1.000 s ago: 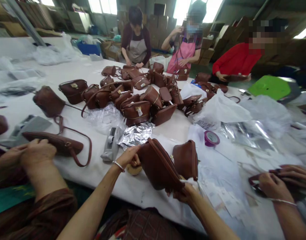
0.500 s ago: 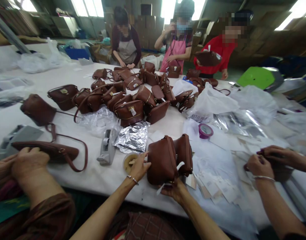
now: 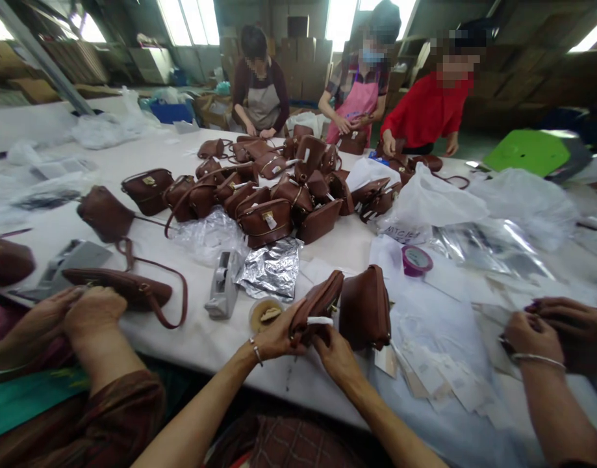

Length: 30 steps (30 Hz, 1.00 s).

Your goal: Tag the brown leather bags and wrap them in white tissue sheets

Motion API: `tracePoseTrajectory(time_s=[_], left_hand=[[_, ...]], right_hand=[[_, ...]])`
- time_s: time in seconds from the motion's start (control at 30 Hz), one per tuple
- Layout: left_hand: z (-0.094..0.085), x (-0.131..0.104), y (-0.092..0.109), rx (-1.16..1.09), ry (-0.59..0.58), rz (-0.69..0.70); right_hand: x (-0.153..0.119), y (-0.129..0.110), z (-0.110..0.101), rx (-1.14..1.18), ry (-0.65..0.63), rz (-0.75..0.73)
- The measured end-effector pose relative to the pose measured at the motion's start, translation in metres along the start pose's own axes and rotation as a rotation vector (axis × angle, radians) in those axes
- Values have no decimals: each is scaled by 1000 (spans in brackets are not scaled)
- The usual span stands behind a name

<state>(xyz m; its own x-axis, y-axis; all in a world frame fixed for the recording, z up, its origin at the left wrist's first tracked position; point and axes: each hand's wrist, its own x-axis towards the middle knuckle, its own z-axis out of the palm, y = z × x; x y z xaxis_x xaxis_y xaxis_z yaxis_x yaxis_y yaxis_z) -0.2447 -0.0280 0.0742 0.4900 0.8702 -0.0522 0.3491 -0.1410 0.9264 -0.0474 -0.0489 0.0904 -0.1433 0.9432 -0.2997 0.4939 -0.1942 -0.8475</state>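
A small brown handbag (image 3: 323, 294) stands tilted at the table's front edge between my two hands. My left hand (image 3: 277, 333) is closed round its left side, the fingers partly hidden. My right hand (image 3: 335, 354) grips its lower right side, just under a white wrapped strip (image 3: 319, 320); its fingertips are partly covered. Close to the right of it, a second brown handbag (image 3: 364, 311) rests on the table. To the left of my left hand lies a round dish (image 3: 260, 318) with pale pieces in it.
Ahead is a heap of brown handbags (image 3: 265, 221). Nearer lie a grey tape dispenser (image 3: 223, 286), crumpled silver foil (image 3: 271, 268) and a purple tape roll (image 3: 417, 260). Paper tags (image 3: 439, 370) spread at right. Co-workers' hands (image 3: 94, 318) work at left, others (image 3: 536, 331) at right.
The nearer handbag has turned and moved left off the other one. My left hand has gone from touching its side to gripping it; my right hand has come up to its lower side.
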Motion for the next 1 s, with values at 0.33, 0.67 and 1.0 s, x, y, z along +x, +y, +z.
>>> tracePoseTrajectory(time_s=[0.33,0.67,1.0], left_hand=[[-35,13,-15,-337,-55,-69],[-15,-36,-15,-375,193,-116],[17,-45,3,-248,434,-253]], right_hand=[[29,10,-6,4,47,53],[29,33,-3,154,25,58],[-10,57,-2,322,37,117]])
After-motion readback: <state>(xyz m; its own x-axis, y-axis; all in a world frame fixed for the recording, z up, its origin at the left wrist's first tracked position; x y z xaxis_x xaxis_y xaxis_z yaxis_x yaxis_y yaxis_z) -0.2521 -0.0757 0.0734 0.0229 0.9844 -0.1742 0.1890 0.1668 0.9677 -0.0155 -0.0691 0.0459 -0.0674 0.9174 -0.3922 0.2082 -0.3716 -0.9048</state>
